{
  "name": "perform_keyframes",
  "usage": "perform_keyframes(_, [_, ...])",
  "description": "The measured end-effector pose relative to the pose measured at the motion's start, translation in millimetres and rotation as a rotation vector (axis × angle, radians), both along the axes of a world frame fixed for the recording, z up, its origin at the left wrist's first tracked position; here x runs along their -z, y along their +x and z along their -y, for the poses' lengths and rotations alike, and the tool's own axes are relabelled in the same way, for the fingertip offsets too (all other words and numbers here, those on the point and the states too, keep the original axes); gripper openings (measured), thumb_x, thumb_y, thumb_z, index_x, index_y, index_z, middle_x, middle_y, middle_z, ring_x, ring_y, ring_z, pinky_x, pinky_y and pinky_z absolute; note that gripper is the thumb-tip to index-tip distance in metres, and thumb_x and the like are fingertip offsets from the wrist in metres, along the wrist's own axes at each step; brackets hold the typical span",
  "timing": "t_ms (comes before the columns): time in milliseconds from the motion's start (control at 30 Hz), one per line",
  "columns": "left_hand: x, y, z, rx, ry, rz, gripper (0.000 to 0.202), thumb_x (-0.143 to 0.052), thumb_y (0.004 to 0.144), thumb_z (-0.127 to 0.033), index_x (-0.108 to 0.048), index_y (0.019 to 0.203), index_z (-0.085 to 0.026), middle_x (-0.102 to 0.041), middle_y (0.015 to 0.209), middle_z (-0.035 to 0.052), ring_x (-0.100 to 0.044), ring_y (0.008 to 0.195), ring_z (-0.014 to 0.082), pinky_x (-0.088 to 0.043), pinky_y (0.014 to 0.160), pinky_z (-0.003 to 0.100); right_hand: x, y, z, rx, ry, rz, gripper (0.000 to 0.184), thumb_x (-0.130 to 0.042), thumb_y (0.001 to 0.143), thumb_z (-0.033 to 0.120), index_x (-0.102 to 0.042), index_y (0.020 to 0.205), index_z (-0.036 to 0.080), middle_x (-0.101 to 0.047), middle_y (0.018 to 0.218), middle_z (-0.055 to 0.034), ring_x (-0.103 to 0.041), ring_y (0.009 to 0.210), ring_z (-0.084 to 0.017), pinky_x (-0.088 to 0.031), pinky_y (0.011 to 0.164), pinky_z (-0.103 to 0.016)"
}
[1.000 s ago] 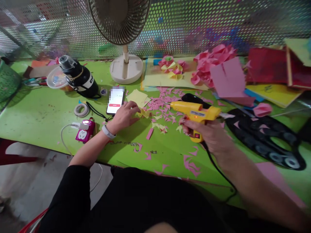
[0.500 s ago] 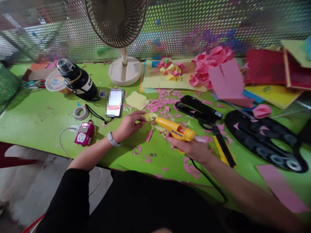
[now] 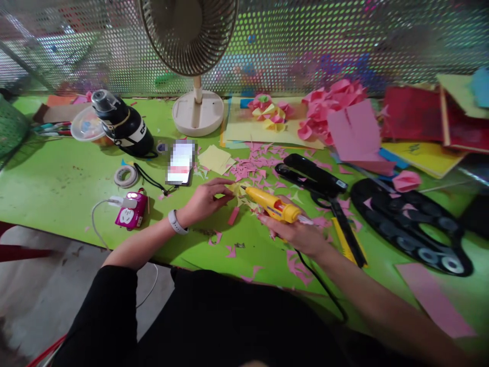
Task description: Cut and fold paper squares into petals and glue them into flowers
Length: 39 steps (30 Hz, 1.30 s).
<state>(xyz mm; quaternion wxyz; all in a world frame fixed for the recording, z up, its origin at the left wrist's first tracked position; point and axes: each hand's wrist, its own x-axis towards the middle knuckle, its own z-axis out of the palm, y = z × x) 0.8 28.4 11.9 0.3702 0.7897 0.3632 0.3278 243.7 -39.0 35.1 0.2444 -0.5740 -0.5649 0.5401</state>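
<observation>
In my right hand [image 3: 292, 232] is a yellow hot glue gun [image 3: 271, 203], its dark nozzle aimed left and a clear glue stick poking out of the back. My left hand [image 3: 210, 200] pinches a small yellow paper piece [image 3: 237, 189], and the nozzle tip is right beside that paper. Whether they touch is too small to tell. Pink paper scraps [image 3: 250, 169] lie scattered around both hands. Just beyond my left hand rests a stack of yellow paper squares [image 3: 216, 159]. A black stapler [image 3: 311, 173] sits to the right of the glue gun.
A phone [image 3: 181, 162], a bottle [image 3: 124, 125], a tape roll [image 3: 126, 176] and a magenta power socket [image 3: 132, 210] occupy the left. Behind stand a fan [image 3: 196, 114] and folded pink paper flowers [image 3: 332, 104]. A black palette [image 3: 410, 224] lies right. The glue gun's cord [image 3: 323, 285] trails off the front edge.
Both hands stay nearly in place; the glue gun's nozzle has shifted very slightly right and down beside the yellow paper. The whole view has turned a little.
</observation>
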Motion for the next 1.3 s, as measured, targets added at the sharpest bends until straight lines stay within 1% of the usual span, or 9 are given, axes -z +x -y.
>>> perform_keyframes(133, [-0.9, 1, 0, 0.013, 0.021, -0.005, 0.008, -0.064, 0.09, -0.02, -0.071, 0.087, -0.015, -0.068, 0.12, 0.0143, -0.066, 0.11, 0.0215, -0.059, 0.091, 0.037, 3.3, 2, 1, 0.0, 0.022, 0.03, 0.023, -0.065, 0.083, 0.045, -0.053, 0.095, 0.03, -0.061, 0.08, 0.0005, -0.059, 0.059, -0.019, -0.052, 0.05, -0.033])
perform_keyframes(267, [-0.1, 1, 2, 0.013, 0.034, 0.021, 0.009, -0.064, 0.09, -0.021, -0.07, 0.089, -0.015, -0.067, 0.122, 0.015, -0.067, 0.11, 0.0215, -0.06, 0.089, 0.036, 6.8, 3, 3, 0.012, 0.037, 0.022, 0.021, -0.064, 0.084, 0.041, -0.055, 0.099, 0.03, -0.063, 0.082, 0.0, -0.06, 0.06, -0.019, -0.05, 0.052, -0.033])
perform_keyframes(400, [1.6, 1, 2, 0.02, 0.084, 0.029, 0.009, -0.065, 0.09, -0.021, -0.07, 0.09, -0.014, -0.068, 0.12, 0.0155, -0.068, 0.108, 0.021, -0.062, 0.084, 0.033, 11.6, 3, 5, 0.007, 0.049, -0.006, 0.022, -0.065, 0.085, 0.044, -0.054, 0.097, 0.029, -0.061, 0.078, 0.0003, -0.057, 0.059, -0.018, -0.046, 0.049, -0.031])
perform_keyframes(533, [3.4, 1, 1, 0.021, 0.127, 0.011, 0.008, -0.065, 0.09, -0.021, -0.07, 0.09, -0.014, -0.069, 0.119, 0.0147, -0.069, 0.106, 0.0202, -0.062, 0.083, 0.032, 14.8, 4, 5, 0.013, 0.125, 0.043, 0.024, -0.066, 0.085, 0.047, -0.053, 0.091, 0.027, -0.057, 0.072, 0.0014, -0.054, 0.057, -0.017, -0.042, 0.048, -0.03])
perform_keyframes(633, [4.7, 0, 0, 0.03, 0.149, 0.003, 0.008, -0.065, 0.09, -0.02, -0.07, 0.09, -0.015, -0.069, 0.119, 0.0138, -0.069, 0.105, 0.0196, -0.062, 0.083, 0.031, 13.2, 5, 6, 0.004, 0.19, 0.104, 0.024, -0.065, 0.084, 0.045, -0.051, 0.087, 0.027, -0.056, 0.069, 0.0016, -0.052, 0.056, -0.017, -0.04, 0.048, -0.031])
perform_keyframes(800, [6.4, -1, 0, 0.045, 0.169, 0.008, 0.007, -0.065, 0.09, -0.017, -0.071, 0.092, -0.015, -0.069, 0.119, 0.014, -0.069, 0.105, 0.0188, -0.062, 0.081, 0.029, 8.9, 5, 4, -0.027, 0.198, 0.12, 0.025, -0.064, 0.084, 0.046, -0.05, 0.087, 0.026, -0.054, 0.068, 0.0018, -0.05, 0.054, -0.016, -0.037, 0.047, -0.03])
perform_keyframes(1000, [6.5, 0, 0, 0.034, 0.136, 0.01, 0.007, -0.065, 0.089, -0.019, -0.071, 0.092, -0.015, -0.069, 0.119, 0.0146, -0.07, 0.103, 0.0189, -0.062, 0.073, 0.026, 5.0, 4, 3, -0.056, 0.249, 0.13, 0.024, -0.062, 0.084, 0.043, -0.046, 0.083, 0.025, -0.053, 0.067, 0.0024, -0.049, 0.053, -0.015, -0.034, 0.048, -0.029])
perform_keyframes(1133, [5.9, 0, 0, 0.035, 0.125, 0.017, 0.007, -0.065, 0.09, -0.018, -0.071, 0.092, -0.014, -0.068, 0.12, 0.0149, -0.07, 0.104, 0.0193, -0.062, 0.072, 0.026, 0.1, 2, 3, -0.066, 0.294, 0.152, 0.022, -0.061, 0.084, 0.04, -0.045, 0.081, 0.025, -0.053, 0.066, 0.0023, -0.048, 0.053, -0.014, -0.034, 0.05, -0.029])
perform_keyframes(1300, [6.0, 0, 0, 0.031, 0.116, 0.026, 0.008, -0.065, 0.089, -0.019, -0.071, 0.092, -0.014, -0.068, 0.12, 0.0146, -0.069, 0.104, 0.0188, -0.063, 0.07, 0.024, -2.3, 1, 3, -0.067, 0.311, 0.169, 0.023, -0.062, 0.083, 0.041, -0.045, 0.08, 0.025, -0.052, 0.064, 0.003, -0.048, 0.052, -0.014, -0.034, 0.05, -0.029])
